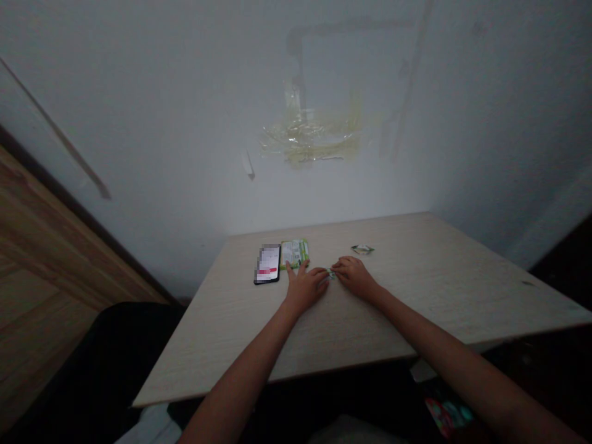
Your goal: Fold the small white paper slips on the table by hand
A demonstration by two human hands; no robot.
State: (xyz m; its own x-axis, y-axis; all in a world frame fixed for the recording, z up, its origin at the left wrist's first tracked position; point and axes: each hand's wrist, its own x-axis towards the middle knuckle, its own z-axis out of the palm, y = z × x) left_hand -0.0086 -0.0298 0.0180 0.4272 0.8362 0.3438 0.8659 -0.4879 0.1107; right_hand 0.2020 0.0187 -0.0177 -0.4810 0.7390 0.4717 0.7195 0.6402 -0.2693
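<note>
My left hand (306,288) lies low over the table, its thumb side closed on a small green-and-white piece of paper (330,273). Its outer fingers are spread to the left, by the lower edge of a green-and-white printed sheet or packet (294,252). From the other side, my right hand (355,277) pinches the same small piece with its fingertips. The fingers cover much of that piece, so its shape is unclear. Beyond my right hand rests a small folded paper (362,249) with dark green edges, apart from both hands.
A phone (267,265) with a lit screen lies left of the printed sheet. The pale wooden table (370,333) meets a wall (194,123) with peeling tape (314,139) on it. Wooden panelling (41,246) stands at the left.
</note>
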